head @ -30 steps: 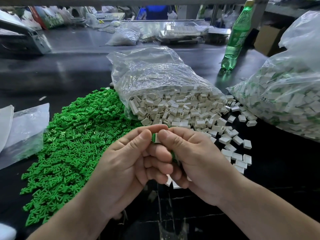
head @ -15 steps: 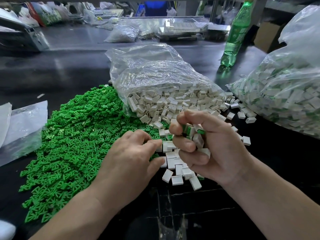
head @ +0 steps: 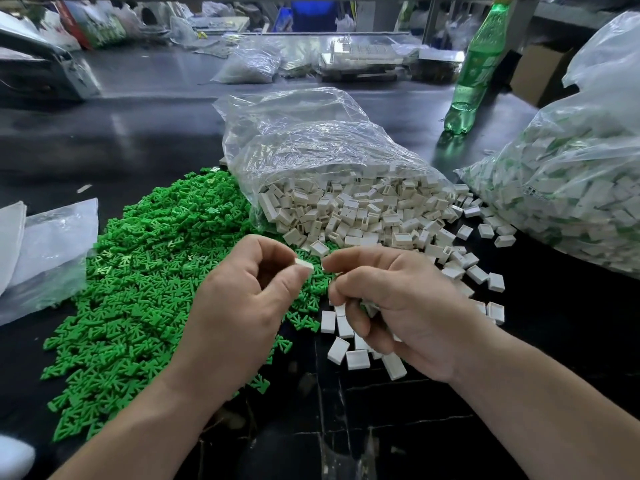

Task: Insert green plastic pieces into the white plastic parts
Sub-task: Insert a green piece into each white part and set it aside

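My left hand (head: 239, 306) pinches a small white plastic part (head: 304, 264) between thumb and forefinger, raised over the table. My right hand (head: 398, 306) is close beside it with curled fingers around several parts in the palm, mostly hidden; its forefinger tip nearly meets the white part. A wide heap of green plastic pieces (head: 138, 278) lies at the left. White parts (head: 363, 216) spill from an open clear bag (head: 311, 147) behind the hands, and a few loose white parts (head: 349, 344) lie under my right hand.
A big clear bag of assembled white-and-green parts (head: 568, 188) fills the right side. A green bottle (head: 474, 71) stands behind it. Empty plastic bags (head: 45, 258) lie at the left edge. Clutter and bags line the back of the dark table (head: 138, 133).
The left hand rose from the table with a white part pinched. The right hand came down and left towards it, and the camera shifted slightly.
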{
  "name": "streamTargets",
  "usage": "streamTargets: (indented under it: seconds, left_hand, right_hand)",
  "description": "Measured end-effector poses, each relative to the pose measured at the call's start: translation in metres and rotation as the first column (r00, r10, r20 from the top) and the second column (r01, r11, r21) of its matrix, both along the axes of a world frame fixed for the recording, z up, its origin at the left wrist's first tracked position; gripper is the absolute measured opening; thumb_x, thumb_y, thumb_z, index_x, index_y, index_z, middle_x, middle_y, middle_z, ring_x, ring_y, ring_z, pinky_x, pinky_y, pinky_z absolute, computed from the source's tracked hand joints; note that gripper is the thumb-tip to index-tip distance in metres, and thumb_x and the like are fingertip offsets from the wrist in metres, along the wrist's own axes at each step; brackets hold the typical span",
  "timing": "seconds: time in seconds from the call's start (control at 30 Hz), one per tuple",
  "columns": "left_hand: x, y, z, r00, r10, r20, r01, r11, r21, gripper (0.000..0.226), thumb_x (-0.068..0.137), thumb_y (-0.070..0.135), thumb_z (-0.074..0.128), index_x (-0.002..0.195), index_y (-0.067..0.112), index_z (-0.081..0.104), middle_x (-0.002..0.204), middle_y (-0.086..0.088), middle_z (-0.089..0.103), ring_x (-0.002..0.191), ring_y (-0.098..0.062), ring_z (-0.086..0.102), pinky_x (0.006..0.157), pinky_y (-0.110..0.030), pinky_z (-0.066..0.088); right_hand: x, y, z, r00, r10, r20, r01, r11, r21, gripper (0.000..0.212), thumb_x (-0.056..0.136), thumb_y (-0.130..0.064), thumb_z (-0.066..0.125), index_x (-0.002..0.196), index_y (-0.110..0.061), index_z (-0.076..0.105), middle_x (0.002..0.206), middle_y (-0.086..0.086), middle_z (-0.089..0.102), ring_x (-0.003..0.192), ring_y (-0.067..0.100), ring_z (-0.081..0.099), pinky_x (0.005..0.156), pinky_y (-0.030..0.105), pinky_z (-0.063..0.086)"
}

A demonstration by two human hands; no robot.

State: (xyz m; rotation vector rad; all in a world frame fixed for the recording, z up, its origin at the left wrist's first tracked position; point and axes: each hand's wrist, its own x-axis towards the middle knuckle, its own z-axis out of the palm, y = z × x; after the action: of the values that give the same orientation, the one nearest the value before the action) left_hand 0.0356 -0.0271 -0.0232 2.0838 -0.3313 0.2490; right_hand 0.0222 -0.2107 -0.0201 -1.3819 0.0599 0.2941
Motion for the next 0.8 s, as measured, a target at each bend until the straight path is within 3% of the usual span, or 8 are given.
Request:
streamTargets:
  seconds: [0.1, 0.23, 0.33, 0.43, 0.57, 0.7, 0.8]
  left_hand:
    - [-0.008, -0.006, 0.006, 0.994, -0.091, -0.056, 0.083, 0.987, -0.134, 0.011, 0.083, 0.037, 0.067, 0.090, 0.030, 0.062, 0.082, 0.013, 0.070, 0.070, -0.003, 0.068, 0.058, -0.009, 0.050]
    - [-0.013, -0.009, 0.005, 0.988, -0.126, 0.094, 0.125, 0.992, 0.014, 0.009, 0.083, 0.032, 0.070, 0.090, 0.032, 0.065, 0.087, 0.016, 0.068, 0.082, -0.003, 0.067, 0.065, -0.009, 0.049]
    - [-0.011, -0.007, 0.003, 0.982, -0.147, 0.117, 0.147, 0.989, 0.009, 0.015, 0.082, 0.024, 0.073, 0.096, 0.029, 0.068, 0.090, 0.014, 0.069, 0.088, -0.009, 0.068, 0.072, -0.019, 0.054]
    - [-0.011, -0.005, 0.002, 0.981, -0.193, 0.023, 0.194, 0.973, -0.124, 0.023, 0.084, 0.016, 0.074, 0.101, 0.030, 0.070, 0.094, 0.009, 0.073, 0.090, -0.011, 0.071, 0.074, -0.018, 0.056]
    - [-0.007, -0.003, 0.003, 0.971, -0.200, -0.128, 0.140, 0.919, -0.369, 0.026, 0.076, 0.019, 0.078, 0.098, 0.032, 0.074, 0.090, 0.004, 0.075, 0.082, -0.011, 0.071, 0.071, -0.013, 0.053]
    - [-0.001, 0.000, 0.001, 0.921, -0.304, -0.245, 0.103, 0.796, -0.597, 0.031, 0.064, 0.027, 0.084, 0.094, 0.022, 0.076, 0.092, -0.009, 0.075, 0.084, -0.023, 0.072, 0.071, -0.023, 0.056]
    - [0.001, 0.000, 0.000, 0.896, -0.331, -0.295, 0.064, 0.754, -0.654, 0.027, 0.063, 0.025, 0.086, 0.087, 0.021, 0.075, 0.093, -0.013, 0.075, 0.081, -0.025, 0.073, 0.064, -0.024, 0.056]
  right_hand:
    - [-0.004, 0.006, 0.002, 0.996, 0.067, 0.061, -0.066, 0.998, -0.021, 0.014, 0.089, -0.023, 0.065, 0.098, -0.021, 0.075, 0.074, 0.002, 0.066, 0.044, 0.010, 0.049, 0.033, 0.018, 0.034]
    - [-0.005, 0.006, 0.002, 0.993, 0.091, 0.079, -0.088, 0.995, -0.038, 0.019, 0.100, -0.028, 0.061, 0.095, -0.016, 0.075, 0.070, -0.001, 0.062, 0.046, 0.010, 0.049, 0.033, 0.018, 0.034]
    - [-0.004, 0.005, 0.003, 0.997, 0.076, 0.014, -0.076, 0.997, 0.028, 0.014, 0.098, -0.022, 0.064, 0.096, -0.012, 0.074, 0.071, 0.002, 0.062, 0.046, 0.011, 0.048, 0.033, 0.017, 0.032]
    - [-0.001, 0.003, 0.003, 0.997, 0.046, -0.057, -0.036, 0.986, 0.161, 0.005, 0.090, -0.011, 0.070, 0.095, -0.013, 0.070, 0.071, 0.005, 0.062, 0.046, 0.011, 0.047, 0.034, 0.015, 0.030]
    - [0.003, -0.002, 0.003, 0.993, 0.024, -0.119, 0.010, 0.961, 0.275, 0.031, 0.072, -0.007, 0.071, 0.103, -0.011, 0.067, 0.074, 0.006, 0.060, 0.046, 0.011, 0.046, 0.033, 0.016, 0.027]
    - [0.003, -0.003, 0.003, 0.994, 0.034, -0.100, -0.005, 0.961, 0.277, 0.035, 0.072, -0.005, 0.072, 0.106, -0.009, 0.068, 0.076, 0.007, 0.061, 0.046, 0.010, 0.047, 0.032, 0.016, 0.028]
    - [0.002, -0.002, 0.003, 0.996, 0.054, -0.066, -0.034, 0.965, 0.260, 0.024, 0.074, -0.010, 0.074, 0.097, -0.012, 0.068, 0.077, 0.007, 0.060, 0.046, 0.011, 0.047, 0.032, 0.016, 0.029]
